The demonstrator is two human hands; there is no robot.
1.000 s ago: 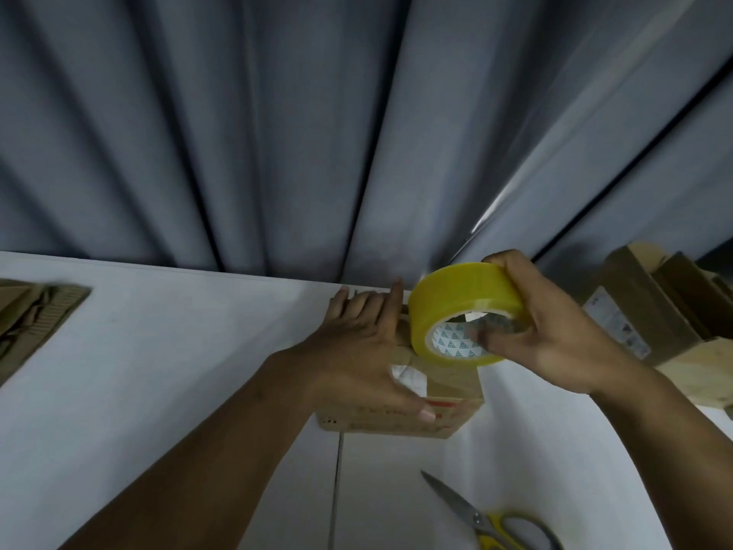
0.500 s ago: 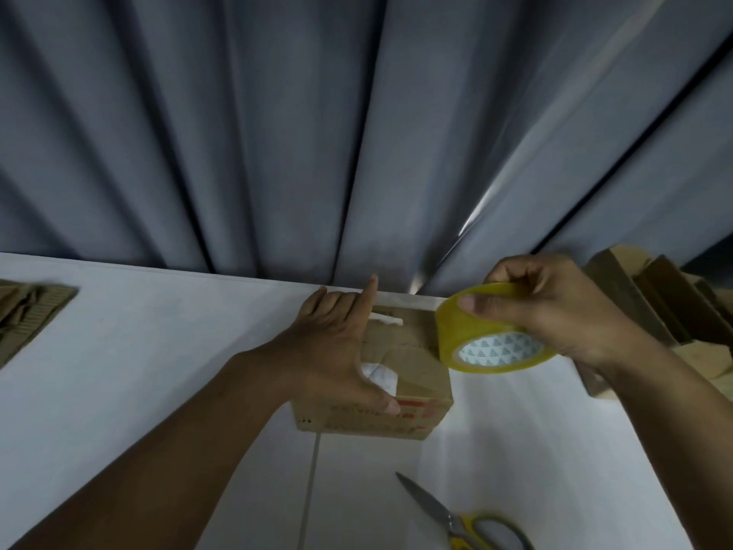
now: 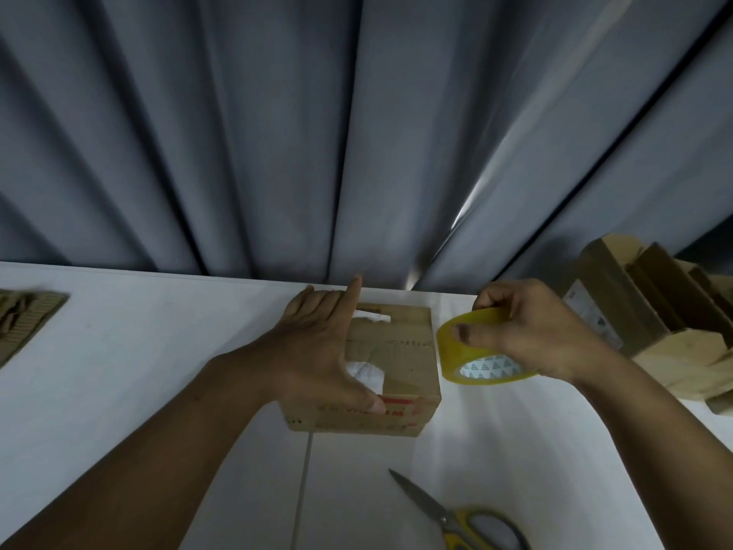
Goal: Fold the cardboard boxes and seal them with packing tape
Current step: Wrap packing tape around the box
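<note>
A small cardboard box [image 3: 400,363] with red print on its front stands on the white table [image 3: 139,371], flaps folded shut on top. My left hand [image 3: 321,351] lies over the box's left side, fingers along the far edge and thumb on the near front edge. To the right of the box, my right hand [image 3: 527,335] grips a yellow roll of packing tape [image 3: 476,355], held tilted just off the box's right side. Whether a strip of tape runs from the roll to the box is not visible.
Yellow-handled scissors [image 3: 456,518] lie near the front right of the table. Several folded cardboard boxes [image 3: 650,311] are stacked at the right edge. Flat cardboard [image 3: 23,323] lies at the far left. A grey curtain [image 3: 357,133] hangs directly behind the table.
My right hand has carried the tape roll from above the box's top to its right side and lower. The left hand stays on the box.
</note>
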